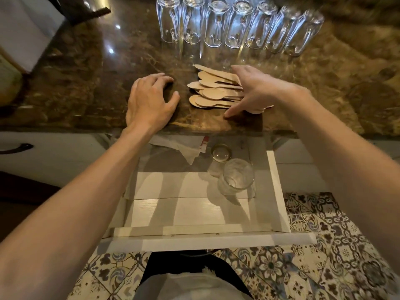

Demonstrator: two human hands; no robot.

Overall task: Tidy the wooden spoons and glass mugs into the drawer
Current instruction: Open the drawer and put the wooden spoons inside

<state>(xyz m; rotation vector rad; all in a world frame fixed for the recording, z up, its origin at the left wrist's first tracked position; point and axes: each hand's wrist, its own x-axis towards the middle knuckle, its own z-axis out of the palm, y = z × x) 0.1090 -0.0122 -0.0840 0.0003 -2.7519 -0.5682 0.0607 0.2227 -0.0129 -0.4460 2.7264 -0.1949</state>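
A loose pile of flat wooden spoons (213, 92) lies on the brown marble counter (86, 87), bowls pointing left. My right hand (252, 92) rests over the handle end of the pile, fingers spread, thumb on the counter in front of it. My left hand (149, 100) lies flat on the counter just left of the spoons, holding nothing. Several glass mugs (236, 24) stand upside down in a row at the back. Below the counter edge the white drawer (279, 191) is pulled out; two glass mugs (236, 176) stand in its right half.
Folded white paper (181, 148) lies at the drawer's back. A neighbouring drawer with a dark handle (17, 147) is to the left. A white cloth (23, 31) and a dark object sit at the counter's far left. Patterned floor tiles (324, 245) are below.
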